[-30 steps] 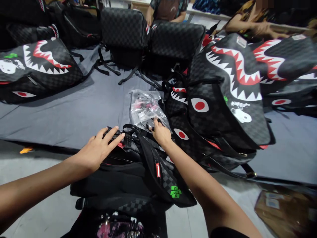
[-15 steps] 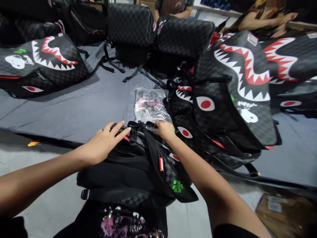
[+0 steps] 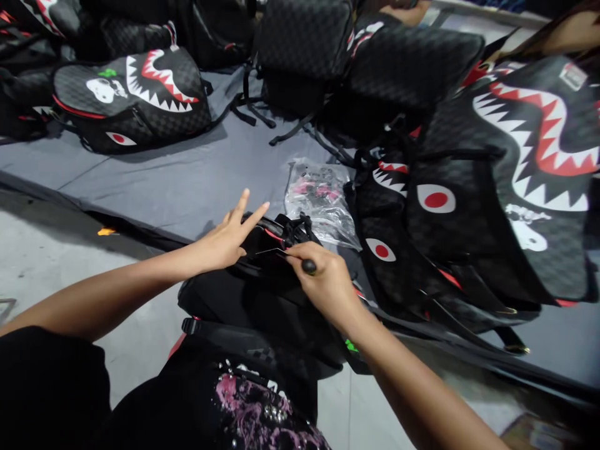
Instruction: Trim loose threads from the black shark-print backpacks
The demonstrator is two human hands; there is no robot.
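A black backpack [image 3: 225, 297] lies in front of me against the table's near edge, its top edge and straps facing away. My left hand [image 3: 222, 247] rests over the backpack's far left edge, fingers spread and holding nothing. In my right hand [image 3: 328, 278] is a small tool with a rounded black handle [image 3: 309, 267] and a thin metal blade [image 3: 272, 251]. Its tip points left across the backpack's top, close to my left thumb. I cannot tell whether the tip touches the fabric. Just beyond my right hand lies a clear plastic bag [image 3: 319, 194] with pink printing.
Checkered backpacks with shark-mouth prints stand on the right [image 3: 469, 206] and left [image 3: 164, 94] of the grey-covered table [image 3: 201, 169]. More black bags [image 3: 304, 44] line the back. Part of another person's arm [image 3: 407, 12] shows at the far side. An orange scrap [image 3: 107, 231] lies at lower left.
My right hand has come back toward me from the straps, and the small tool now shows in it. My left hand's fingers have spread wider. The view has swung right.
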